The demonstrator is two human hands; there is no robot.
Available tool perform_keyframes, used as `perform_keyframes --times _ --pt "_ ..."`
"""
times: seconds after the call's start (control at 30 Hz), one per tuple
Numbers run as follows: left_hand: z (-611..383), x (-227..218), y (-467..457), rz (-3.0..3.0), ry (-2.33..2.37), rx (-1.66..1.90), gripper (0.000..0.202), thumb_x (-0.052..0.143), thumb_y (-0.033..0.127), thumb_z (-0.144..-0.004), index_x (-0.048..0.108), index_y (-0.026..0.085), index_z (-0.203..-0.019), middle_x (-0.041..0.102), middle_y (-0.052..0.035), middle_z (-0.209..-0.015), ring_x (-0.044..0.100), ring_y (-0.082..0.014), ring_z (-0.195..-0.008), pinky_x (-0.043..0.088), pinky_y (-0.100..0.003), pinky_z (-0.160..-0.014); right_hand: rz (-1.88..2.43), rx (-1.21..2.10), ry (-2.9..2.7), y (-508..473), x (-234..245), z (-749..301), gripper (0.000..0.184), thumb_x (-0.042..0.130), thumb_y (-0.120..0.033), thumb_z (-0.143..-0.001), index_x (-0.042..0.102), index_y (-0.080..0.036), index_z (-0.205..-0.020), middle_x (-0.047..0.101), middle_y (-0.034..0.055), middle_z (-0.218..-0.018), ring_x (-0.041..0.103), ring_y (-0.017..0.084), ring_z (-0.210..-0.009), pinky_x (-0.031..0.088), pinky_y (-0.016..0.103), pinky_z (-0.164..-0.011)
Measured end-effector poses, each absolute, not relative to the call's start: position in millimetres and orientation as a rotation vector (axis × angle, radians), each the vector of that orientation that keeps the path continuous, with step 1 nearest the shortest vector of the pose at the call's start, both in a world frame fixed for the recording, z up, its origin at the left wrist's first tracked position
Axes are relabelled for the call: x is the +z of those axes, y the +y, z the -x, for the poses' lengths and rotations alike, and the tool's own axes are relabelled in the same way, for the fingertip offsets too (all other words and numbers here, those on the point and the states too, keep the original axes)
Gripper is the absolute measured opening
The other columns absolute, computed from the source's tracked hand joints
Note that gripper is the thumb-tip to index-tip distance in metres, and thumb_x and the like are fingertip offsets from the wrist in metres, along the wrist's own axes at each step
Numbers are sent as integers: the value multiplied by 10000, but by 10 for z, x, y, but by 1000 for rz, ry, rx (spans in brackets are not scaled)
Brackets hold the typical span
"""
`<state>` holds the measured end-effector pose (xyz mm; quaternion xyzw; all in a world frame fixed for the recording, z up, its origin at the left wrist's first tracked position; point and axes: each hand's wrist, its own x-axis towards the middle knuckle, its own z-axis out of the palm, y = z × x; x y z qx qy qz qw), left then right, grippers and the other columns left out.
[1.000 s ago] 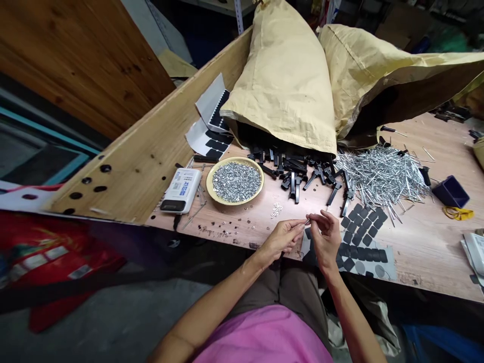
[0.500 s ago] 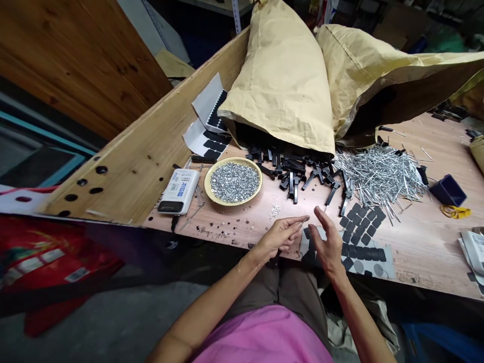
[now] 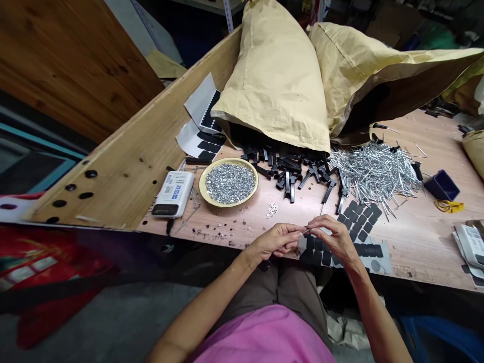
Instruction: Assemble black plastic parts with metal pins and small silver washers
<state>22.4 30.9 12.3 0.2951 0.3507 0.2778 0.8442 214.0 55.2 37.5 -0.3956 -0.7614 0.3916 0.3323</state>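
My left hand [image 3: 277, 241] is closed in a pinch at the table's front edge. Fingertip to fingertip with it, my right hand [image 3: 334, 236] pinches at the same spot. Something small and thin shows between them, too small to name. Below and beside my right hand lies a pale sheet with black rounded pads [image 3: 368, 250]. Just beyond my fingers is a small cluster of washers [image 3: 271, 209]. A yellow bowl [image 3: 201, 192] full of small shiny metal pieces stands to the left. Black plastic parts [image 3: 289, 182] lie heaped farther back.
A large pile of metal pins [image 3: 378, 174] lies at the back right, near a dark blue box [image 3: 442, 186] and a yellow band [image 3: 449, 206]. Two paper sacks [image 3: 280, 80] lean behind. At left are a white power bank [image 3: 174, 194] and a wooden side board [image 3: 124, 146].
My right hand has come in from spread fingers to a pinch that meets my left fingertips. The whole view has shifted slightly.
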Motion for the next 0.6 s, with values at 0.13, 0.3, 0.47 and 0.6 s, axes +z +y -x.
perform_keyframes --times 0.13,0.3,0.47,0.6 --pt "-219 130 299 -735 717 572 586 694 525 -646 615 92 -1033 377 113 -470 203 -3 -350 106 -150 -339 999 989 -2077 543 405 -2165 188 571 -358 -864 705 -227 -846 678 46 -791 641 158 -739 519 261 -668" --pt "-218 123 288 -844 745 679 540 651 542 -684 639 72 -950 364 105 -446 239 -20 -366 153 -164 -355 978 864 -2152 507 443 -2140 204 533 -344 -889 688 -216 -853 677 42 -753 638 153 -710 514 252 -650" --pt "-231 114 263 -919 735 678 503 622 536 -705 678 85 -920 351 94 -433 258 -38 -377 211 -179 -378 950 759 -2266 461 463 -2134 229 480 -340 -918 675 -221 -926 697 52 -805 651 164 -755 523 268 -677" --pt "-283 155 210 -1053 972 883 359 641 459 -711 722 140 -854 528 10 -557 445 -91 -517 333 -199 -467 990 674 -2292 453 467 -2139 264 449 -356 -929 670 -213 -897 693 56 -774 651 169 -719 524 271 -636"
